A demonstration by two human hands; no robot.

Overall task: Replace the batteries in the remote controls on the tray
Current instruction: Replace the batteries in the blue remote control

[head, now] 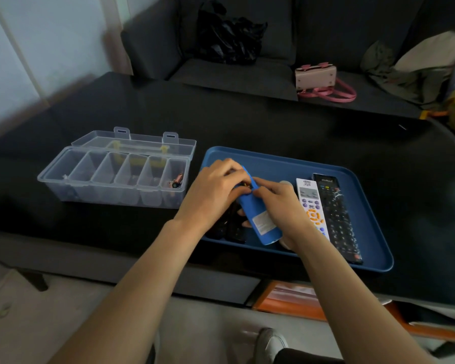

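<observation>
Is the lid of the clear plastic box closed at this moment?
No, the lid of the clear plastic box is folded back behind it, leaving the row of compartments open on top.

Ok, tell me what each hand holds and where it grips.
Both hands hold the blue remote over the tray. The left hand grips its far end by the open battery bay; the right hand grips its right side near the middle.

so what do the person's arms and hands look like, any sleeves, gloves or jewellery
Both forearms are bare right up to the bottom edge of the picture, so no sleeves show. The left hand and right hand wear no gloves. No watch, bracelet or band shows on either wrist, and no rings can be made out, though the fingers are partly hidden and a little blurred.
</observation>
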